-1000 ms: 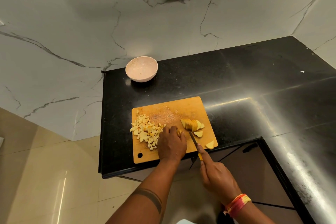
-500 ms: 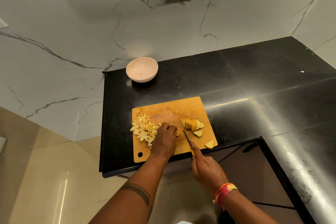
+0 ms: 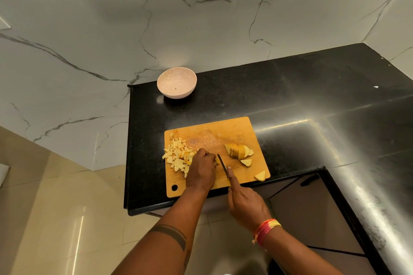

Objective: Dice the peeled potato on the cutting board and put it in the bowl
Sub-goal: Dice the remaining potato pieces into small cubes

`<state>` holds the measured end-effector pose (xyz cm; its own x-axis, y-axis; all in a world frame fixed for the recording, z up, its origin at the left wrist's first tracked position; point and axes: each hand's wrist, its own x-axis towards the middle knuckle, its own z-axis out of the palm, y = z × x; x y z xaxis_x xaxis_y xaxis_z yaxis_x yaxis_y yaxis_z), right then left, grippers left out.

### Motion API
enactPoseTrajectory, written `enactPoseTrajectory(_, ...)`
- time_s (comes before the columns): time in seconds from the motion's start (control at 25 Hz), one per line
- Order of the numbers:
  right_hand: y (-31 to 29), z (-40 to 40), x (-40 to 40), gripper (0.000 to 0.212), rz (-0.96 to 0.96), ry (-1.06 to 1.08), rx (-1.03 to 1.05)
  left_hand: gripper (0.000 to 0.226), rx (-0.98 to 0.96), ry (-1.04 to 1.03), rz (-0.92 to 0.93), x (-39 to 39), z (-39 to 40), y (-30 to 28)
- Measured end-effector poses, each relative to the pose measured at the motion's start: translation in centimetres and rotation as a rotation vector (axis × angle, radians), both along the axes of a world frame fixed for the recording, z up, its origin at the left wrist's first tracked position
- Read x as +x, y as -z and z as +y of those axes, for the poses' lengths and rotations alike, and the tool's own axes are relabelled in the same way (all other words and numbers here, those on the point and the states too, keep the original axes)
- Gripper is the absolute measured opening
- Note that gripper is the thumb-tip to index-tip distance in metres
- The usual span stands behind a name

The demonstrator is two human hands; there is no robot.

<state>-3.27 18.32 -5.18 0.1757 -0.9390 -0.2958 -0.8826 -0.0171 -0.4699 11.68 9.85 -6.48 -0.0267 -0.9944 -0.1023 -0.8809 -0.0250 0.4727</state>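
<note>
Left hand (image 3: 202,168) pins a hidden potato piece on the cutting board (image 3: 237,131), right hand (image 3: 245,205) grips the knife (image 3: 222,162); dice (image 3: 178,156) lie left, slices (image 3: 239,151) right, likely firm, wet, slippery: hold flat-side down.

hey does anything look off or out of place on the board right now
One potato wedge lies apart from the sliced potato, right at the cutting board's near right corner, where it could get knocked off. Otherwise nothing stands out.
</note>
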Motion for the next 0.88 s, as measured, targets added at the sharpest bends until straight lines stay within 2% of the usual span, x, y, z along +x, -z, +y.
enactPoseTrajectory(0.32, 0.4, 0.4, 0.5, 0.065, -0.009, 0.078, 0.009, 0.037, 0.041, -0.074, 0.061, -0.4, -0.4, -0.1)
enactPoseTrajectory(0.88, -0.7, -0.7, 0.9, 0.067, 0.006, 0.033, 0.001, 0.025, 0.024, -0.043, -0.019, -0.5, -0.6, -0.7)
